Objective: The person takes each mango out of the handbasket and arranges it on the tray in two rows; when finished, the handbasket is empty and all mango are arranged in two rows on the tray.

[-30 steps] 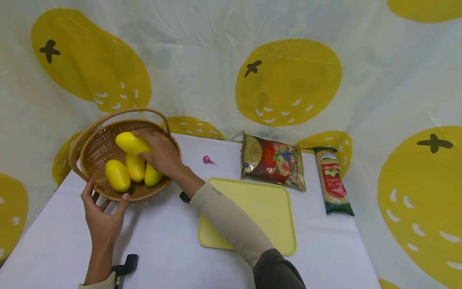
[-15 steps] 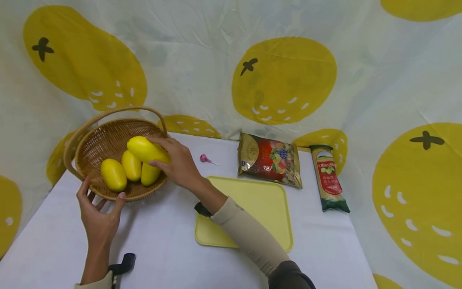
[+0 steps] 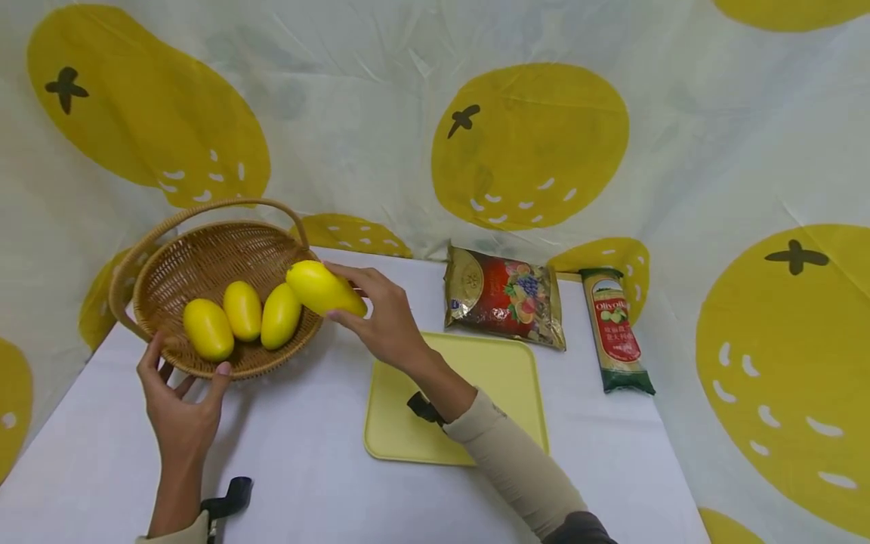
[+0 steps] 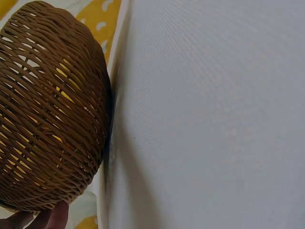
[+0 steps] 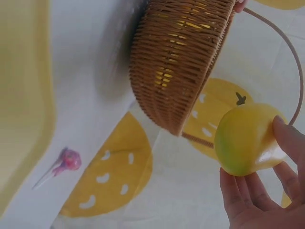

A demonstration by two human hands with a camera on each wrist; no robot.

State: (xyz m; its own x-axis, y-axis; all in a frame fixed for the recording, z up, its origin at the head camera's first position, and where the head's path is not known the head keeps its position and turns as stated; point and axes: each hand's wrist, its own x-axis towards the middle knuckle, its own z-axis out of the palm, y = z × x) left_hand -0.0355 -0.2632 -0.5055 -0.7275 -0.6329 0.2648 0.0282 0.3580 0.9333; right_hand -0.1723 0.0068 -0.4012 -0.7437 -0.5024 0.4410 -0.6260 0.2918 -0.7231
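Note:
A yellow mango (image 3: 322, 287) is gripped between the thumb and fingers of my right hand (image 3: 387, 317), up at the right rim of the wicker basket (image 3: 197, 253). In the right wrist view this mango (image 5: 248, 138) shows a greenish end. Three more yellow mangoes (image 3: 208, 329) lie inside the basket. My left hand (image 3: 180, 408) holds the basket's near rim, thumb over the edge and fingers at the side. In the left wrist view, its fingertips (image 4: 59, 214) touch the woven wall, and the basket (image 4: 47, 105) fills the left side.
A pale yellow tray (image 3: 435, 446) lies on the white table (image 3: 306, 483), under my right forearm. A pink lollipop (image 5: 66, 161) is beside it. Behind stand a red and gold food bag (image 3: 503, 295) and, further right, a green-ended pasta packet (image 3: 617, 332).
My right hand has carried the mango from inside the basket rightward to its rim. The left hand keeps its hold on the basket. The view has shifted slightly.

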